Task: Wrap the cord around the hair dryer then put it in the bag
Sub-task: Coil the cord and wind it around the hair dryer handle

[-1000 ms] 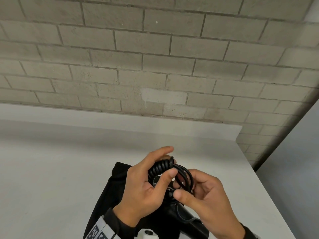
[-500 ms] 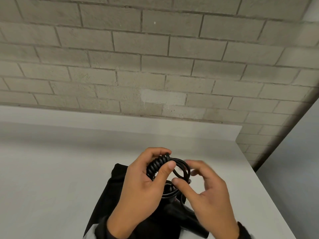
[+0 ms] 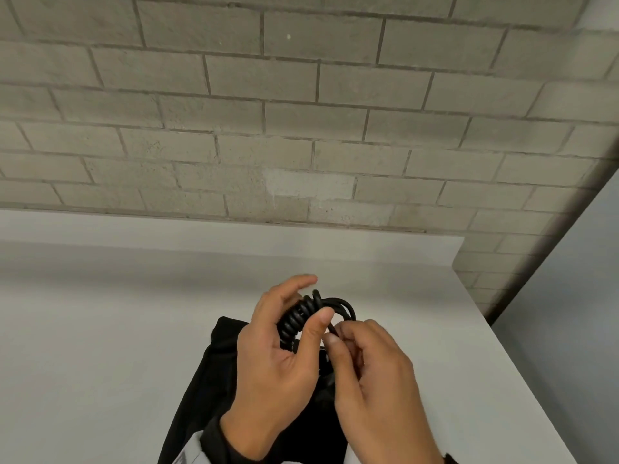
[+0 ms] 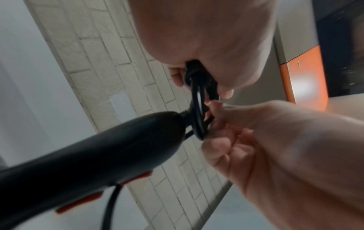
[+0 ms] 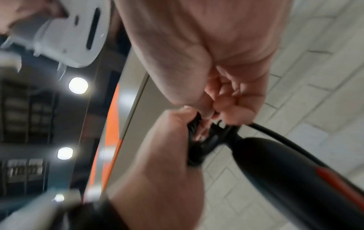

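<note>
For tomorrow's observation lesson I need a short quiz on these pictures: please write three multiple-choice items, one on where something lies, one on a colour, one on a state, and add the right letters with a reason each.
1. Where does the bag lie?
A. On the white table, beneath the hands
B. Hanging on the brick wall
C. On the floor

2. What colour are the switches on the hair dryer?
A. Blue
B. Red
C. Yellow

3. What is the left hand doing?
A. Resting flat on the table
B. Pointing at the wall
C. Gripping the coiled cord

Key: 1 A, the head view shows the black fabric spread on the tabletop; 2 B, the left wrist view shows red patches on the black handle; 3 C, thumb and fingers curl round the coils while the right hand pinches a strand.
</note>
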`<state>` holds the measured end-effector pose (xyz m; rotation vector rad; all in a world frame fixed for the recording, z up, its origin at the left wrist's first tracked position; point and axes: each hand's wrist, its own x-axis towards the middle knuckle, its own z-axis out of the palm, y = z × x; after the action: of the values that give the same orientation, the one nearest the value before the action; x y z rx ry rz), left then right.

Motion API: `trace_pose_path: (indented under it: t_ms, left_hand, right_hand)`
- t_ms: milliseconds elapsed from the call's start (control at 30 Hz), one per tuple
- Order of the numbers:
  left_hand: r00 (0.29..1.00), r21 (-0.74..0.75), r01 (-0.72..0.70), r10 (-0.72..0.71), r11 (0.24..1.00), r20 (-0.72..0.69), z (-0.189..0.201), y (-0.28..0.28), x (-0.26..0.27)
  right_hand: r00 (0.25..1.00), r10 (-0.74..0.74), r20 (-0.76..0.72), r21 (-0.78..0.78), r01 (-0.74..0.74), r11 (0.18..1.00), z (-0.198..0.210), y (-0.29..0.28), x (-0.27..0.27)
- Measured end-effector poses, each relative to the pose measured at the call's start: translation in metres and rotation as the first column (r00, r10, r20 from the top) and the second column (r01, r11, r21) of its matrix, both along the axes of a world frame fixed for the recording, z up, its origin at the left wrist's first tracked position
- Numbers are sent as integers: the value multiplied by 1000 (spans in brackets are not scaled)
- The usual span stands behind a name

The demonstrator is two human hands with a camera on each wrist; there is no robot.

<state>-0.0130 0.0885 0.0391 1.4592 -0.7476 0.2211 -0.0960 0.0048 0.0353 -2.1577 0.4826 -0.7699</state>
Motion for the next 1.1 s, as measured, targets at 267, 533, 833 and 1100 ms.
trace_pose_path:
  t_ms: [267, 533, 833, 1100]
  left_hand:
    - [990, 49, 94, -98, 994, 103, -3, 3, 7]
    - [984, 26, 172, -173, 985, 42, -2, 4, 15]
    - [988, 29, 130, -132, 991, 76, -2, -3, 19]
    - [988, -1, 106, -106, 994, 110, -2, -7, 18]
  right_hand:
    - [908, 390, 154, 749, -364, 553, 42, -35, -10]
    - [942, 274, 195, 489, -335, 805, 19, -28, -16]
    - [989, 101, 104, 384, -134, 914, 20, -12, -19]
    - [897, 152, 416, 909, -405, -99, 28, -29, -16]
